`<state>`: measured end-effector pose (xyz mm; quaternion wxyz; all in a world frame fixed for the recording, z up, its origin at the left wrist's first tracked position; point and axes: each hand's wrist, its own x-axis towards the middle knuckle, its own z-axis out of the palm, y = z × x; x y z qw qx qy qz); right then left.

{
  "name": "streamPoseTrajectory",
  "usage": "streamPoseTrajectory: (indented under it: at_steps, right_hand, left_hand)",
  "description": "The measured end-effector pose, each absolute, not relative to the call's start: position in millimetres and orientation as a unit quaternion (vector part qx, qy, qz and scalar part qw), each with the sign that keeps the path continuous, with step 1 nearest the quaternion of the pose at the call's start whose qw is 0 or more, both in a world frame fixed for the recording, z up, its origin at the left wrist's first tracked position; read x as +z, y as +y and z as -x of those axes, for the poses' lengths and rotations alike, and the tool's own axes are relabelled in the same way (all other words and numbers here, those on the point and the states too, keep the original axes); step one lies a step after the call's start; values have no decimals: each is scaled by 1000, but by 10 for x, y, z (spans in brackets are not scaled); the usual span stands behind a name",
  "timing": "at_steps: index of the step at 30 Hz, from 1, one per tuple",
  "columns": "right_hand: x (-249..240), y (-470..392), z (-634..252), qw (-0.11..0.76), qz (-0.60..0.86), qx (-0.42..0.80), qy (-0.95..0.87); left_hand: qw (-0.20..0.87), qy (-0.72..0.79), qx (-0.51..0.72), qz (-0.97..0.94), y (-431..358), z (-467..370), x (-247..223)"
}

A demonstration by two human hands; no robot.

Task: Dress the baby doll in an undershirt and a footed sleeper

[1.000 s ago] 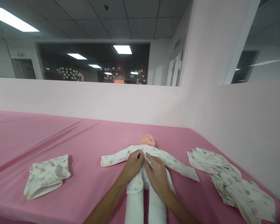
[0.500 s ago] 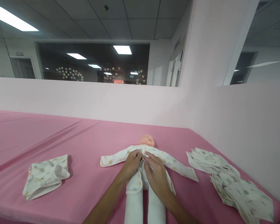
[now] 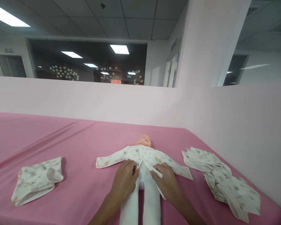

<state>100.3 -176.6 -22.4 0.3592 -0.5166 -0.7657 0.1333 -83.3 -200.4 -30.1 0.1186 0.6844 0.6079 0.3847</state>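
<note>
A baby doll [image 3: 144,140] lies face up on the pink sheet, its head towards the wall. It wears a white printed baby shirt [image 3: 152,153] with both sleeves spread sideways, and white leggings [image 3: 151,203]. The shirt's front is fastened near the chest and parts below into two flaps. My left hand [image 3: 126,175] is closed on the edge of the left flap, fingers curled. My right hand [image 3: 165,179] pinches the right flap and holds it folded outward. Cloth and fingers hide the exact grip of my left hand.
A folded white printed garment [image 3: 38,179] lies to the left. To the right are a crumpled white garment [image 3: 206,159] and a green-printed one [image 3: 239,193]. The pink sheet [image 3: 79,187] runs up to a white wall [image 3: 84,100] with windows above.
Both hands have moved from the chest fastening down to the shirt's lower front and further apart. The flaps are now drawn open, showing the leggings' waist. The view has shifted slightly right.
</note>
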Motion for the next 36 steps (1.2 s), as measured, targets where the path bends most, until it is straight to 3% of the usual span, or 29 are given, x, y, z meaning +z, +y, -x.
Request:
streamPoseTrajectory:
  at_steps: [11, 23, 26, 32, 36]
  right_hand:
    - [-178, -1869, -857, 463, 433, 341, -694]
    - [-348, -1961, -726, 502, 442, 317, -672]
    - [-408, -1971, -711, 503, 445, 302, -676]
    - [-462, -2036, -691, 490, 433, 216, -725]
    - [-491, -2075, -687, 478, 420, 164, -754]
  left_hand:
    - [29, 594, 423, -684, -1961, 667, -388]
    - [-52, 553, 439, -706, -1915, 625, -550]
    - [-20, 560, 441, -702, -1925, 632, -551]
    - [147, 571, 450, -671, -1943, 660, -455]
    - [183, 558, 456, -669, -1939, 712, -405]
